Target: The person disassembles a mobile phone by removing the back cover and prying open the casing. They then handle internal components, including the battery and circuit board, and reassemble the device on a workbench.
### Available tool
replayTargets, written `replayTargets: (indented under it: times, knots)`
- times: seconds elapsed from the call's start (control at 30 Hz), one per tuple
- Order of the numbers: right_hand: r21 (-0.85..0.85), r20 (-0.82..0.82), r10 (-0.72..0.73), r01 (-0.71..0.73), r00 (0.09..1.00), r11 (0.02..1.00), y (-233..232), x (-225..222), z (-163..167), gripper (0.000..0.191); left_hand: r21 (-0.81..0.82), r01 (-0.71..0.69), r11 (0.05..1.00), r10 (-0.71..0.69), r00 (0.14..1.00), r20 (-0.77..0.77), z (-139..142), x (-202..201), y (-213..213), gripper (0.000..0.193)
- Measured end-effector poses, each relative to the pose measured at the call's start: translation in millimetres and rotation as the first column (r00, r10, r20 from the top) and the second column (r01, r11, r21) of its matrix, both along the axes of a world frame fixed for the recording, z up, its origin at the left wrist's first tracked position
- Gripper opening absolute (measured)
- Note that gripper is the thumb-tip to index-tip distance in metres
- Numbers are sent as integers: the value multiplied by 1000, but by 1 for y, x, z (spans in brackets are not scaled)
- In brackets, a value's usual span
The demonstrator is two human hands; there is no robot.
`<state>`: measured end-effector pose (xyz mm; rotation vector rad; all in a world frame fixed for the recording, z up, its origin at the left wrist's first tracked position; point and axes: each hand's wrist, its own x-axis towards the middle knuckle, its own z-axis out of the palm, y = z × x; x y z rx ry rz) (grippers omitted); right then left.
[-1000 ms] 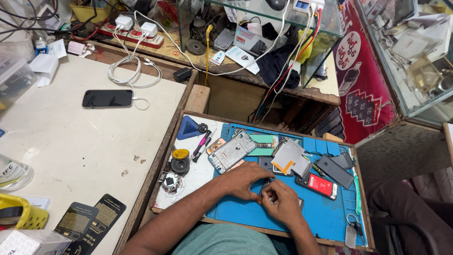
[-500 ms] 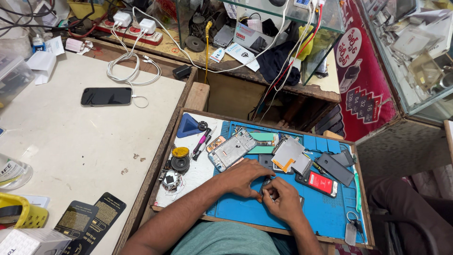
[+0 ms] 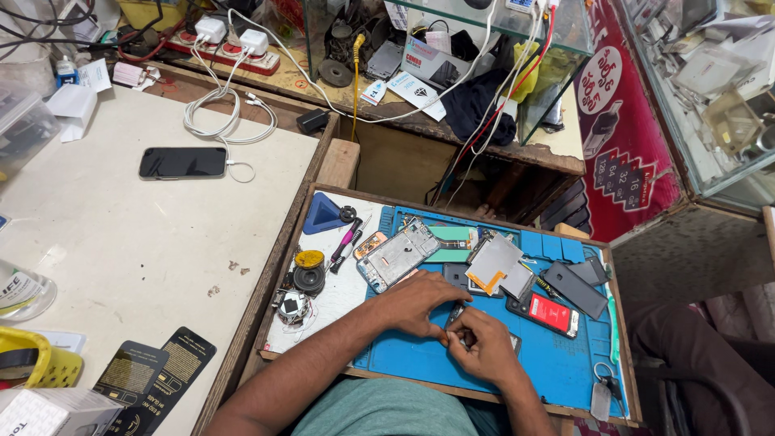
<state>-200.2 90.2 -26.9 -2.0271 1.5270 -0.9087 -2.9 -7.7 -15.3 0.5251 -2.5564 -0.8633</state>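
Both forearms come in from the bottom edge, and the hands meet over the blue work mat [image 3: 404, 367]. Left hand [image 3: 420, 303] lies palm down, fingers curled, thumb and forefinger tips pressed at a small dark part [image 3: 457, 317] on the mat. Right hand [image 3: 483, 345] is arched beside it, fingertips pinched on the same part from the other side. The two hands touch at the fingertips, both closed on the part; what it is exactly is too hidden to tell.

The mat sits in a shallow wooden tray [image 3: 274, 274] on the bench. Just above the hands on the mat: an opened phone frame [image 3: 397, 254], silver, tilted; a grey shield plate with an orange strip [image 3: 494, 265]; a phone with a red back [image 3: 545, 311]; a dark flat panel [image 3: 575, 289] further right. Left part of the tray holds a white sheet with a blue triangular pick [image 3: 324, 216], a pink-handled screwdriver [image 3: 345, 241], a yellow-topped round tin [image 3: 308, 260] and a small coil of wire [image 3: 292, 307]. A key ring [image 3: 601, 375] lies at the mat's lower right corner.

On the pale bench [image 3: 145, 258] to the left, well apart from the hands: a black phone [image 3: 182, 162] face up, plugged into a white cable [image 3: 226, 113]. A clear plastic box [image 3: 20, 121] stands at the far left edge, contents unclear.
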Motion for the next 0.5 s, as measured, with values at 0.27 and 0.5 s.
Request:
replayTargets:
  times: [0.27,0.5]
  knots:
    - [-19,-1,-114,114,993,993,-2,4,0,11,7,-1,1000,1,1000,0,2,2,0,89]
    - [25,26,34,-35,999,999,2,0,2,9,4,4,1000,-4,1000,8,3,2,1,83]
